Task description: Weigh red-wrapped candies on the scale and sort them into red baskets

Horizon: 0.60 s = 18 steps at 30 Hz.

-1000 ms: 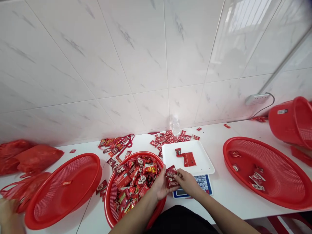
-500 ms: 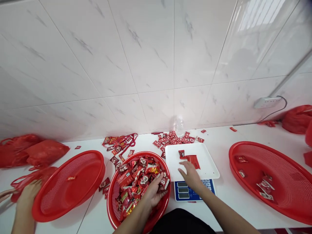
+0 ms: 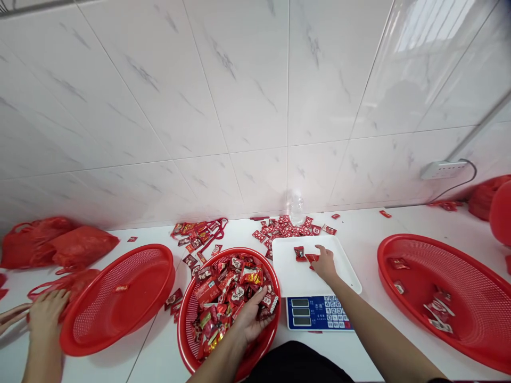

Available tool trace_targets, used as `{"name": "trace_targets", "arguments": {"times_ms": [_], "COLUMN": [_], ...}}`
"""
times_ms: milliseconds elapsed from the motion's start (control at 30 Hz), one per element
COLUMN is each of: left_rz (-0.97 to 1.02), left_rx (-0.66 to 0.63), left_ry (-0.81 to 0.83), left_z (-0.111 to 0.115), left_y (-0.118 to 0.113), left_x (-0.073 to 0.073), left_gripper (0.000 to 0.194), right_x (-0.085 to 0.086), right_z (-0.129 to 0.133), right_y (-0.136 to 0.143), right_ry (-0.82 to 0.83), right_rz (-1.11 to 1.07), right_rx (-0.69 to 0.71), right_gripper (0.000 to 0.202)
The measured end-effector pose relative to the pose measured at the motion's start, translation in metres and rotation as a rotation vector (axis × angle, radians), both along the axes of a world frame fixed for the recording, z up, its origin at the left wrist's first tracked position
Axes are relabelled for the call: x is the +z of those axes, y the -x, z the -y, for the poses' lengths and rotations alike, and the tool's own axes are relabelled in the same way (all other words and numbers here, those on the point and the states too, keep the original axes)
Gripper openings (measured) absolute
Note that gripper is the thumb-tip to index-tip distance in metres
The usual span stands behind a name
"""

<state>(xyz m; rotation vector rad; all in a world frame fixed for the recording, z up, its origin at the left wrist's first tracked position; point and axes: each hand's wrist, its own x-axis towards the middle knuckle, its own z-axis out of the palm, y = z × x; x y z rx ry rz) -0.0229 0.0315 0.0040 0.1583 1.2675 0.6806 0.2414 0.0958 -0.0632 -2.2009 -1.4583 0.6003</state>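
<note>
My left hand (image 3: 252,318) is in a red mesh basket (image 3: 182,324) heaped with wrapped sweets (image 3: 223,290). Its thumb and fingers are closed around a dotted red-and-white wrapped sweet (image 3: 270,300). Over the white pan (image 3: 289,279) of a digital scale is my right hand (image 3: 326,265), its fingers apart. A flat red packet (image 3: 311,258) lies beneath its fingertips, partly covered by the hand; whether it is pinched cannot be seen. One small dark-red wrapped sweet (image 3: 299,254) rests on the pan to the left. The scale's blue keypad panel (image 3: 319,313) faces me.
Red baskets stand left (image 3: 115,319) and right (image 3: 451,266), each with a few packets. Loose dotted sachets (image 3: 285,229) and a clear bottle (image 3: 296,207) are by the wall. Another person's hand (image 3: 50,308) touches a red bag at far left. More red bags (image 3: 59,244) lie behind.
My right hand has moved up and right across the scale pan, onto the red packet, uncovering the keypad. My left hand stays in the basket. The view has shifted slightly.
</note>
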Motion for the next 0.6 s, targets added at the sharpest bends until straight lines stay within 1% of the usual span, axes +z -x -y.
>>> {"name": "trace_targets", "arguments": {"times_ms": [67, 167, 267, 333, 400, 467, 600], "left_rz": [0.023, 0.044, 0.030, 0.027, 0.038, 0.053, 0.094], "left_rx": [-0.008, -0.029, -0.041, -0.045, -0.058, -0.074, -0.119], "left_ry": [0.000, -0.008, -0.018, -0.024, -0.029, -0.043, -0.086], "left_z": [0.000, 0.000, 0.000, 0.002, 0.002, 0.002, -0.002], "left_y": [0.001, 0.000, 0.000, 0.000, 0.000, 0.001, -0.001], "left_x": [0.001, 0.003, 0.005, 0.006, 0.006, 0.007, 0.009], "left_gripper": [0.041, 0.042, 0.043, 0.043, 0.043, 0.043, 0.039], "right_x": [0.005, 0.010, 0.010, 0.008, 0.007, 0.007, 0.008], "right_z": [-0.014, -0.026, -0.025, -0.019, -0.011, -0.002, 0.019], "right_y": [0.005, 0.021, 0.036, 0.040, 0.040, 0.035, 0.020], "right_ry": [-0.004, -0.019, -0.006, -0.009, -0.028, -0.051, -0.069], "right_rz": [-0.039, -0.074, -0.095, -0.117, -0.155, -0.211, -0.380], "right_rx": [0.029, 0.167, 0.300, 0.343, 0.357, 0.348, 0.275], "right_gripper": [0.065, 0.063, 0.050, 0.042, 0.034, 0.032, 0.028]}}
